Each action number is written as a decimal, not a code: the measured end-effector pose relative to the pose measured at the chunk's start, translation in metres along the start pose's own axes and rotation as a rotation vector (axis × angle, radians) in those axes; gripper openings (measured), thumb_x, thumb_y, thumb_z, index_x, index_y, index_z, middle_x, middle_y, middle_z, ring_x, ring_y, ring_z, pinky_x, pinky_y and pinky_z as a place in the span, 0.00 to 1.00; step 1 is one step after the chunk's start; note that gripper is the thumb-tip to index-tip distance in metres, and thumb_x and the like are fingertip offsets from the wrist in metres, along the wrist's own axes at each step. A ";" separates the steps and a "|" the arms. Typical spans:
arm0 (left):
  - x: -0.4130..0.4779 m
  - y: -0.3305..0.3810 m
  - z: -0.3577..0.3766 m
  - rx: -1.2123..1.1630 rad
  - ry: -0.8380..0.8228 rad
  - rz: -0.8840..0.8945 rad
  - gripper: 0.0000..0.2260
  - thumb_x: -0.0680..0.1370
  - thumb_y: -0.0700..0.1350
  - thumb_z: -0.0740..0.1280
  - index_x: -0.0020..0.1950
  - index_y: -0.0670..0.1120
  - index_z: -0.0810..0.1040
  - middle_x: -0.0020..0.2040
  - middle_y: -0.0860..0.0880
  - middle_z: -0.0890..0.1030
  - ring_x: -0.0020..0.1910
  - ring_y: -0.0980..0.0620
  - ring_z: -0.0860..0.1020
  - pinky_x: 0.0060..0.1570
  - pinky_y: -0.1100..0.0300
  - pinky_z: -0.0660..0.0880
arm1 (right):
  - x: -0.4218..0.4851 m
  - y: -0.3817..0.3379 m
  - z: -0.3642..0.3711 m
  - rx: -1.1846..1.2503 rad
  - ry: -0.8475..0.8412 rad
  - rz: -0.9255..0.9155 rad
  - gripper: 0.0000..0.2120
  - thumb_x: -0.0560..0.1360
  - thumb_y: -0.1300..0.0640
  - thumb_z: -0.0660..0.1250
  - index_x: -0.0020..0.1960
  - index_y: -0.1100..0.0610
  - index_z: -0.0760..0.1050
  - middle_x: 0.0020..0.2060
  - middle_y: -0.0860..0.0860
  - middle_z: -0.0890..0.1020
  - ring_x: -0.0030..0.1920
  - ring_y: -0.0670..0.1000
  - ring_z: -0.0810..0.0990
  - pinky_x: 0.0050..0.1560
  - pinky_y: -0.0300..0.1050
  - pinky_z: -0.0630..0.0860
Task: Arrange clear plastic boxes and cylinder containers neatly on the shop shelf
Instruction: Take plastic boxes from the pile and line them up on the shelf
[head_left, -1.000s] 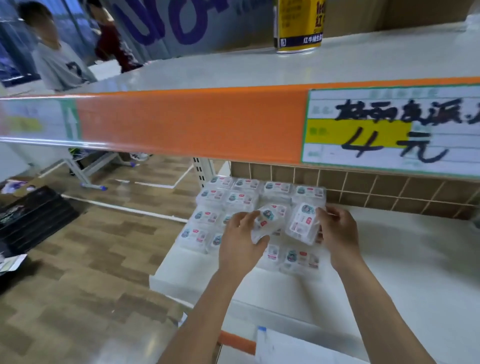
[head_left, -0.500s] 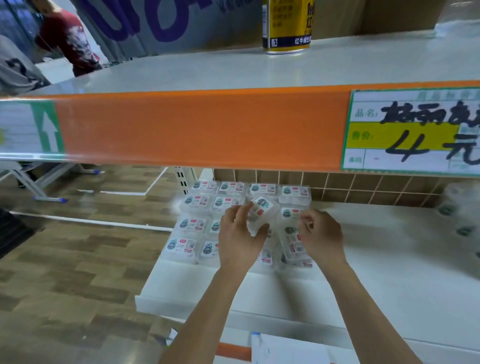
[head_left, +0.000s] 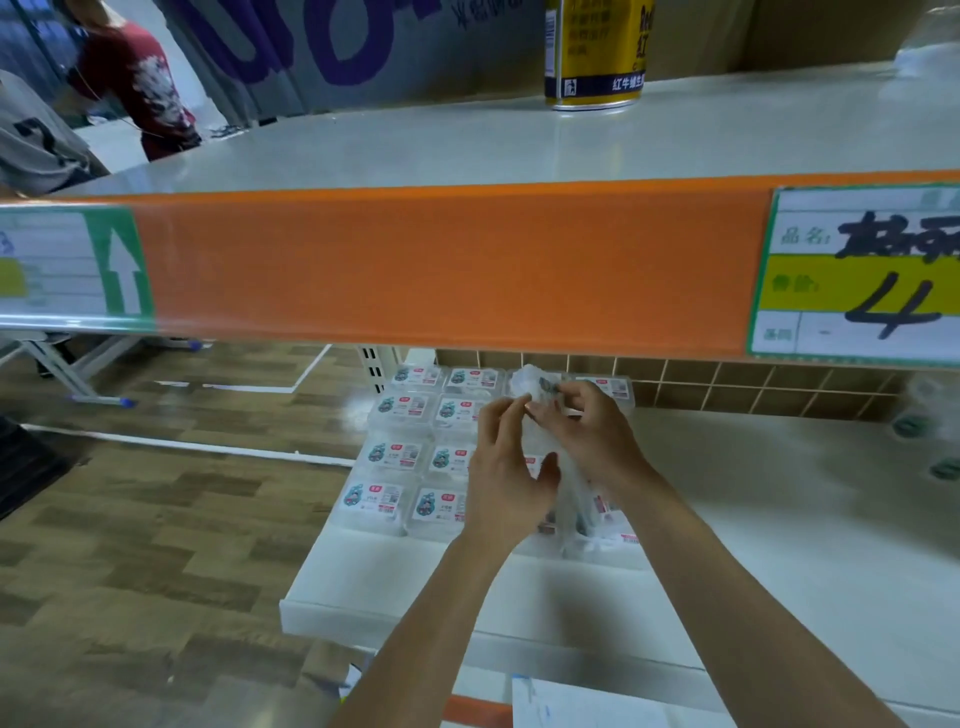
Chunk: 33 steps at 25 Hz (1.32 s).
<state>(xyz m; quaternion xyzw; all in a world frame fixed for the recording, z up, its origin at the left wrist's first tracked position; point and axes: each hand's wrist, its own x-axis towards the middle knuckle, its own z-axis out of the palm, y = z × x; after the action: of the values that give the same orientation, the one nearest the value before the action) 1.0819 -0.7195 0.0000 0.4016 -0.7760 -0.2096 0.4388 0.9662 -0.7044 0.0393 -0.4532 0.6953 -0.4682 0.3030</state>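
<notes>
Plastic in hand: I have one clear box (head_left: 536, 385) raised above the pile at the centre of the frame, tilted on end and badly blurred.
Left hand: my left hand (head_left: 506, 486) curls its fingers against the box's left side, thumb tucked toward it.
Right hand: my right hand (head_left: 592, 439) pinches the box's upper end between fingertips and thumb.
Stocked boxes: the stocked boxes (head_left: 397, 457) lie flat in tidy rows left of centre on the lower shelf (head_left: 753, 545). The columns under my hands look jumbled, but I cannot see them properly.
Cylinder containers: the cylinder containers (head_left: 917, 421) are mere smears at the right edge, well apart from the boxes.
Overhead: the orange strip (head_left: 441, 260) crosses mid-frame and hides part of the back row.
Risk, slip: a fingertip pinch on slick plastic is shallow, so I judge a quick turn could drop the box onto the rows.
Risk, shove: setting it down half-blind could push neighbours crooked.
Risk, edge: the left column sits near the shelf's end, so a sideways nudge could tip a box to the floor.
</notes>
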 end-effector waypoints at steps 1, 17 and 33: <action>0.000 -0.004 -0.002 0.006 -0.012 -0.031 0.27 0.68 0.38 0.67 0.68 0.42 0.70 0.61 0.47 0.73 0.51 0.67 0.67 0.42 0.80 0.65 | 0.004 -0.001 0.001 -0.023 -0.021 -0.001 0.22 0.70 0.49 0.71 0.61 0.54 0.70 0.55 0.48 0.77 0.52 0.45 0.75 0.51 0.40 0.70; 0.011 -0.051 -0.005 0.421 0.021 -0.013 0.22 0.63 0.29 0.57 0.52 0.40 0.82 0.50 0.45 0.83 0.51 0.40 0.79 0.47 0.51 0.79 | 0.026 0.008 0.019 -0.683 -0.220 -0.170 0.32 0.67 0.69 0.64 0.69 0.53 0.64 0.66 0.53 0.70 0.67 0.55 0.64 0.60 0.49 0.68; 0.014 -0.046 -0.006 0.475 -0.085 -0.026 0.18 0.59 0.31 0.73 0.47 0.42 0.82 0.45 0.47 0.83 0.46 0.42 0.80 0.37 0.55 0.79 | 0.032 0.018 0.035 -0.770 -0.115 -0.246 0.33 0.68 0.73 0.61 0.70 0.54 0.67 0.67 0.51 0.72 0.66 0.55 0.66 0.66 0.50 0.66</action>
<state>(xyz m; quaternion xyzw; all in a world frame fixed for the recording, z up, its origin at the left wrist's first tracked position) 1.1028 -0.7578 -0.0204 0.4945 -0.8160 -0.0434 0.2963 0.9765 -0.7436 0.0093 -0.6386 0.7425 -0.1805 0.0913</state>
